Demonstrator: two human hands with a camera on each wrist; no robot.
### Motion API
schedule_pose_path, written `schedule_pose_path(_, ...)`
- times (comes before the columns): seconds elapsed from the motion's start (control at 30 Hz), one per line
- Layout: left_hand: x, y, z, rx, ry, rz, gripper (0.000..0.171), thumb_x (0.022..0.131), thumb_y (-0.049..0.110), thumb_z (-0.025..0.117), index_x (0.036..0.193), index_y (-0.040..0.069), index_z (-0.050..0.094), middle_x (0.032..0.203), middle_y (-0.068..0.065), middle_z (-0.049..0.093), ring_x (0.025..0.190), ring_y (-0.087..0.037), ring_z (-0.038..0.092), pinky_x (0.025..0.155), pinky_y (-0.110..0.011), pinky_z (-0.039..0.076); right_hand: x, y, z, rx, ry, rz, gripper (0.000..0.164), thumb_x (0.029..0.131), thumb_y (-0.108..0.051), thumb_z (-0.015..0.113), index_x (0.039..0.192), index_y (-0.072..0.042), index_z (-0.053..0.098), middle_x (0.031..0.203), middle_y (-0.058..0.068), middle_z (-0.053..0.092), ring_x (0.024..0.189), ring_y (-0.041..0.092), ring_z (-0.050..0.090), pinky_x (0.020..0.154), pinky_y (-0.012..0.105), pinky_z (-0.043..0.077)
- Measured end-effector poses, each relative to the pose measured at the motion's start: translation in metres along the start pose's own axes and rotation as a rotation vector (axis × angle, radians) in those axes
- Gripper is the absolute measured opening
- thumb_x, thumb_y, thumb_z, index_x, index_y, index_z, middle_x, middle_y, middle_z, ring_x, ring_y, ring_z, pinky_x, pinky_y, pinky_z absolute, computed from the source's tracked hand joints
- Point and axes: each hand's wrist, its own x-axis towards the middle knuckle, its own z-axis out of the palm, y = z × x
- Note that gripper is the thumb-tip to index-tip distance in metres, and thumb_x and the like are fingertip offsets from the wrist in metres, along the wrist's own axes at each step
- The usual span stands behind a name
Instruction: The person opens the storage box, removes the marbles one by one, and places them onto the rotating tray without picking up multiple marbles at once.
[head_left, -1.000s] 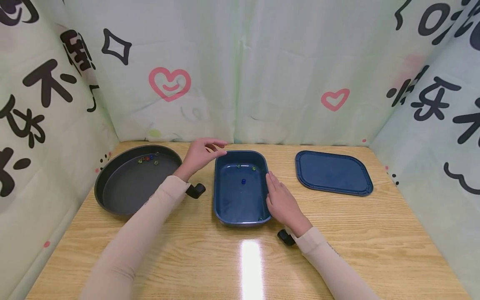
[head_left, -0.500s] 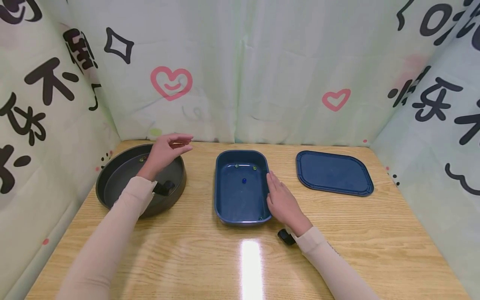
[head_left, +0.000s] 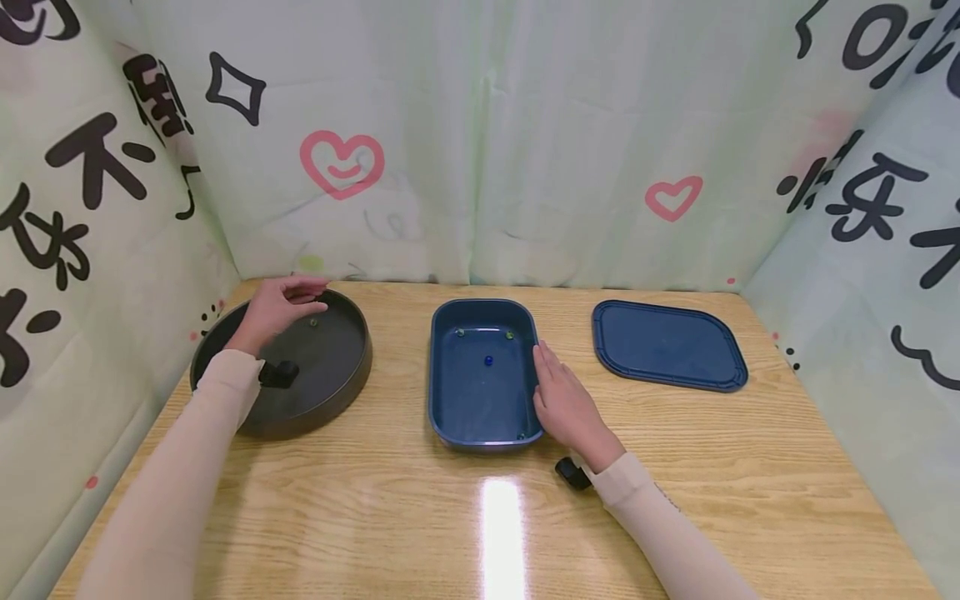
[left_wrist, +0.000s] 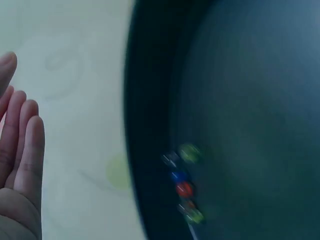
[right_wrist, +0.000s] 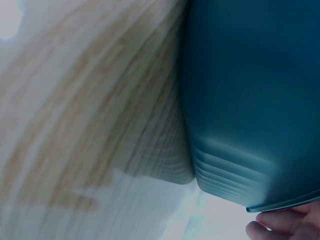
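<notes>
My left hand (head_left: 276, 312) is over the far side of the round dark pan (head_left: 322, 375), fingers loosely bent, thumb apart, holding nothing. Several small glass marbles (left_wrist: 184, 189), red, blue and yellow-green, lie along the pan's wall in the left wrist view; in the head view the hand hides most of them, leaving one clear marble (head_left: 313, 322). My right hand (head_left: 566, 402) rests with straight fingers against the right side of the deep blue rectangular container (head_left: 457, 408). Inside that container are a dark blue marble (head_left: 489, 361) and a few greenish ones, such as the marble (head_left: 510, 336) near the far right corner.
A flat blue lid (head_left: 667, 346) lies to the right of the container on the wooden table (head_left: 390, 517). Pale curtains (head_left: 555, 125) with black and pink markings enclose the back and both sides. Each wrist wears a small black camera (head_left: 279, 374).
My left hand has moved left from the container's far left rim to over the pan. One greenish marble in the container has rolled left. The right hand stays where it was.
</notes>
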Motion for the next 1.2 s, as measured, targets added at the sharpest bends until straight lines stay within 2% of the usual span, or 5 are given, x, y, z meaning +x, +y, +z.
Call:
schedule_pose_path(0.3,0.008,-0.031,-0.005,0.138,0.012,-0.016,0.039,0.087,0.01,0.066,0.122,-0.005,0.059,0.122,-0.028,0.059,0.078,0.018,0.05,0.071,-0.004,0.042,0.0,0.001,-0.001,0.002,0.007,-0.001,0.057,0.096,-0.011,0.04,0.147,0.006,0.02,0.156,0.02,0.018,0.143,0.033,0.024,0.113,0.049,0.027)
schedule_pose_path(0.57,0.013,-0.052,-0.004,0.213,0.047,-0.023,0.034,0.085,0.007,0.068,0.116,-0.006,0.063,0.114,-0.028,0.063,0.07,0.018,0.048,0.067,-0.006,0.044,0.0,0.001,-0.001,0.014,-0.002,0.003,0.057,0.096,-0.011,0.038,0.148,0.005,0.018,0.156,0.019,0.017,0.144,0.032,0.023,0.114,0.048,0.026)
schedule_pose_path(0.8,0.017,-0.063,-0.002,0.306,0.017,-0.041,0.033,0.084,0.007,0.069,0.115,-0.003,0.065,0.112,-0.025,0.065,0.085,-0.015,0.064,0.083,-0.045,0.051,-0.001,0.002,0.0,0.017,0.003,-0.005,0.057,0.096,-0.011,0.038,0.147,0.005,0.019,0.156,0.018,0.018,0.143,0.031,0.023,0.114,0.048,0.027)
schedule_pose_path(0.97,0.019,-0.069,-0.002,0.349,-0.01,-0.042,0.032,0.084,0.008,0.069,0.114,-0.003,0.065,0.112,-0.026,0.065,0.097,-0.036,0.062,0.082,-0.046,0.05,0.0,0.002,0.001,0.017,0.006,-0.006,0.057,0.096,-0.011,0.039,0.148,0.004,0.019,0.156,0.018,0.019,0.143,0.031,0.024,0.114,0.047,0.027)
schedule_pose_path(1.2,0.023,-0.073,-0.002,0.384,-0.027,-0.056,0.03,0.084,0.008,0.069,0.112,-0.003,0.067,0.104,-0.026,0.066,0.094,-0.036,0.061,0.075,-0.041,0.051,-0.001,0.003,0.001,0.019,-0.001,-0.002,0.057,0.096,-0.011,0.039,0.148,0.004,0.019,0.156,0.018,0.018,0.144,0.03,0.023,0.114,0.047,0.026)
